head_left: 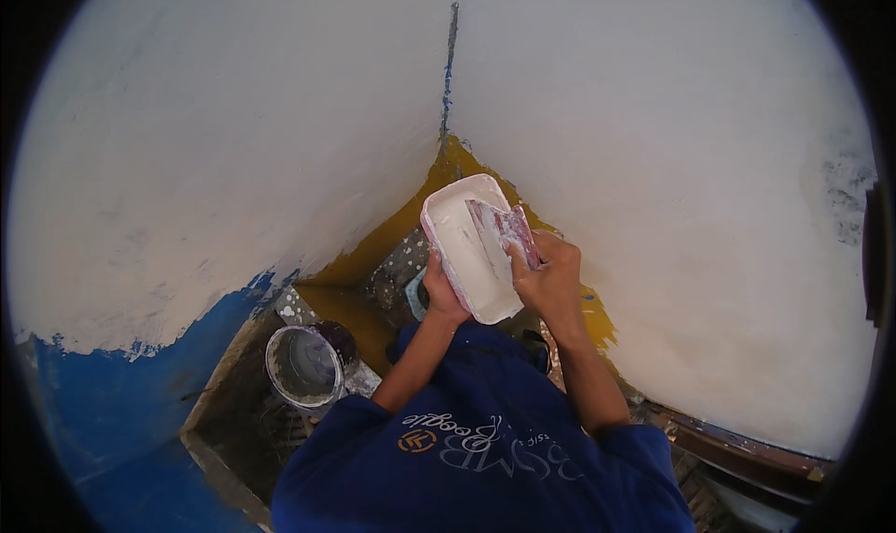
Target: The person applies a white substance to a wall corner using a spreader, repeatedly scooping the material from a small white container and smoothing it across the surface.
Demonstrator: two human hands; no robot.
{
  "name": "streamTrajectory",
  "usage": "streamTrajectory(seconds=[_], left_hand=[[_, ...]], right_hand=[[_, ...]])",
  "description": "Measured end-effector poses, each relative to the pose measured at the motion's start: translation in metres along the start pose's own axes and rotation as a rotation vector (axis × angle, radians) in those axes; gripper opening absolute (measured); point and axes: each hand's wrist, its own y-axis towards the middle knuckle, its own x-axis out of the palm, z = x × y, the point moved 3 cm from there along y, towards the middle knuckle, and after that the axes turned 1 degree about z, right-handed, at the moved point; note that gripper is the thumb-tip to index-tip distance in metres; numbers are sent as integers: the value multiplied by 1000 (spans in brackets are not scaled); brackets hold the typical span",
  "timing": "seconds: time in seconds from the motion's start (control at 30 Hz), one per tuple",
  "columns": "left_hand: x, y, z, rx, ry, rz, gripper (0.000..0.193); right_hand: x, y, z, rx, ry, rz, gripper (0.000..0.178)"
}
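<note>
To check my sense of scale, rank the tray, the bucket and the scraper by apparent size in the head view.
1. Tray, clearly largest
2. Bucket
3. Scraper, smallest, though fingers partly cover it

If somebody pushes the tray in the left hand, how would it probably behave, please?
The tray is probably fairly stiff: its long sides look straight in the left hand. It may feel somewhat heavy, as white paste covers its floor. A push could tip it, since that hand shows only along one side.
</note>
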Motion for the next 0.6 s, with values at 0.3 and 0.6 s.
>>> streamTrajectory(seconds=[0.3,0.6], left_hand=[[-9,5,-6,9,44,81,58],[-12,8,-18,-71,9,27,58]], right_hand=[[22,-1,7,91,-40,-266,16],[17,6,63,346,281,-391,14]])
